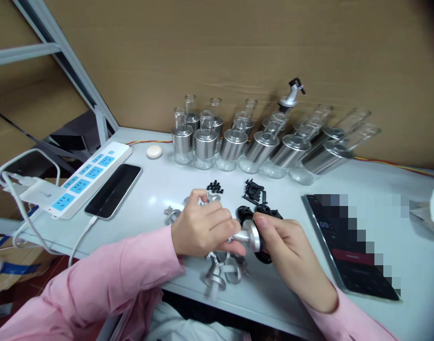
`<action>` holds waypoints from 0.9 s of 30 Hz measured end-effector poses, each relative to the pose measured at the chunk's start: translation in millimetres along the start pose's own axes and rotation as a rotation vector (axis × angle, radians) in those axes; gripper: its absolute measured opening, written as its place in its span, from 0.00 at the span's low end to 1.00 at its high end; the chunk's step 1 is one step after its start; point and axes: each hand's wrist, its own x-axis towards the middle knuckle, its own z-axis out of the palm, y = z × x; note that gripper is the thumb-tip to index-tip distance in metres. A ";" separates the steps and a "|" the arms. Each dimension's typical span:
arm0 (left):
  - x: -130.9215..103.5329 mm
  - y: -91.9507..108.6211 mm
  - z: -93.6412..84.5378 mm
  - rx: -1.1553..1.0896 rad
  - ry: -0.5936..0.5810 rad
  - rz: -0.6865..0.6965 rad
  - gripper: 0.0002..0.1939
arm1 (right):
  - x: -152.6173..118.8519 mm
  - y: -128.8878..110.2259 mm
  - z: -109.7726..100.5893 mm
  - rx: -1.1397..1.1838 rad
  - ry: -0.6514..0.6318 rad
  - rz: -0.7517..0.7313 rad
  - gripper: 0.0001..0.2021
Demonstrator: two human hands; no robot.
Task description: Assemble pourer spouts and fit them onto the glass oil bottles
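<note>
In the lower middle of the frame, the left hand [203,227] and the right hand [288,251] both have their fingers closed around one silver metal spout cap [250,235], held just above the white worktop [160,184]. More silver caps [220,272] lie directly below the hands, and a row of glass bottles [259,142] stands along the cardboard wall in the upper middle.

No lettering reads clearly; the dark tablet [348,246] at lower right of the frame shows only blurred digits.
</note>
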 end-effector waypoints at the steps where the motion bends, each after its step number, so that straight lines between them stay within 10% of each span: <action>1: 1.4 -0.7 -2.4 0.015 0.001 -0.011 0.26 | -0.5 -0.7 1.7 0.037 0.013 0.022 0.22; 8: 9.8 -4.5 -13.0 -0.088 -0.096 -0.108 0.29 | -5.5 -7.8 7.6 0.102 0.180 0.003 0.23; 14: 7.2 -2.7 -11.2 -0.236 -0.163 -0.241 0.31 | -4.6 -4.4 1.9 -0.232 0.264 -0.319 0.16; 27: 4.4 -6.3 -24.3 -0.273 -0.035 -0.339 0.26 | 7.2 8.3 -4.8 -0.401 0.162 -0.689 0.10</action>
